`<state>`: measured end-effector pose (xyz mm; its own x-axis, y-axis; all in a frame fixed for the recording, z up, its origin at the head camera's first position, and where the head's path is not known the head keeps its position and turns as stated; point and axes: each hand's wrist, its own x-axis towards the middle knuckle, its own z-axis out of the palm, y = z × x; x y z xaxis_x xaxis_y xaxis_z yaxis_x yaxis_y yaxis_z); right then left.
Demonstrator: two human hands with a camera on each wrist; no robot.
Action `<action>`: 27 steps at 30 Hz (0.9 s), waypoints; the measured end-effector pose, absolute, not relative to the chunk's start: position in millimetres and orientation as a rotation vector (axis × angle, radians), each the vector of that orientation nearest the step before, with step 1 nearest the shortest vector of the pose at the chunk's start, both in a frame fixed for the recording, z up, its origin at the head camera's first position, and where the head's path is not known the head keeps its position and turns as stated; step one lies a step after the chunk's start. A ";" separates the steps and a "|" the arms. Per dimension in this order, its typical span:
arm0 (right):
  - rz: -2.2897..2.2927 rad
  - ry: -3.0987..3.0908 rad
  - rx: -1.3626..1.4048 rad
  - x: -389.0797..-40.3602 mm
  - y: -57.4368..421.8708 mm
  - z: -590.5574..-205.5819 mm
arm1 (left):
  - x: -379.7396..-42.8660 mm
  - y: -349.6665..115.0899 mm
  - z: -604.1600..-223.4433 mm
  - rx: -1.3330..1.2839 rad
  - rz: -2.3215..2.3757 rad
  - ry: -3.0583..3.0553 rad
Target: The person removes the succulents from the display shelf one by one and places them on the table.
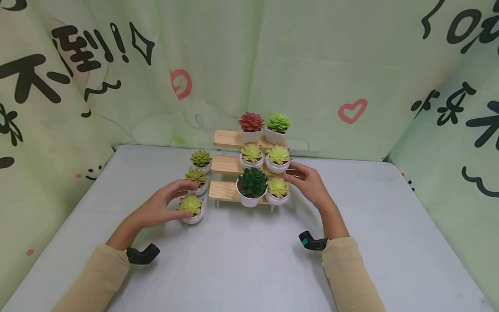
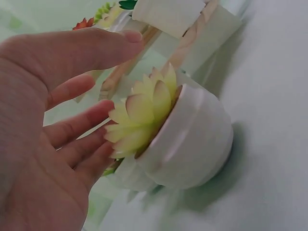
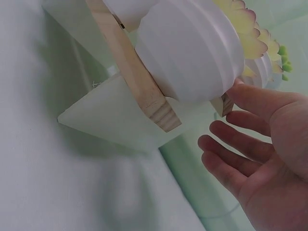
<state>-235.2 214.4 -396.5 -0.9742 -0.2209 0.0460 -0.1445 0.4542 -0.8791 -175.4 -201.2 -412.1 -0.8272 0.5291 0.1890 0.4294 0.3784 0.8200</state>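
My left hand (image 1: 165, 204) is spread around the front potted succulent (image 1: 191, 204) of a row of three left of the stand. In the left wrist view its thumb and fingers are apart, gripping nothing, close to the yellow-green leaves above the white pot (image 2: 192, 139). The right hand (image 1: 311, 184) reaches to the right end of a three-step wooden stand (image 1: 223, 190). Its thumb tip meets the white pot (image 3: 187, 53) of the bottom-step yellow succulent (image 1: 278, 188), while the other fingers extend loosely behind, as the right wrist view shows.
Beside the yellow one on the bottom step sits a dark green succulent (image 1: 252, 184). Two yellow-green succulents share the middle step; a red one (image 1: 251, 122) and a bright green one (image 1: 278, 123) stand on top. A printed curtain (image 1: 296, 65) hangs behind the white table (image 1: 241, 268).
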 end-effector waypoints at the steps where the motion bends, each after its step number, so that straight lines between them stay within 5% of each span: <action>1: -1.568 2.616 -0.331 -235.5 214.1 -396.5 | -175.4 -200.8 -410.6 0.886 1.452 2.523; 27: -1.536 2.620 -0.331 -234.4 212.9 -393.1 | -181.5 -165.8 -391.6 0.889 1.666 2.446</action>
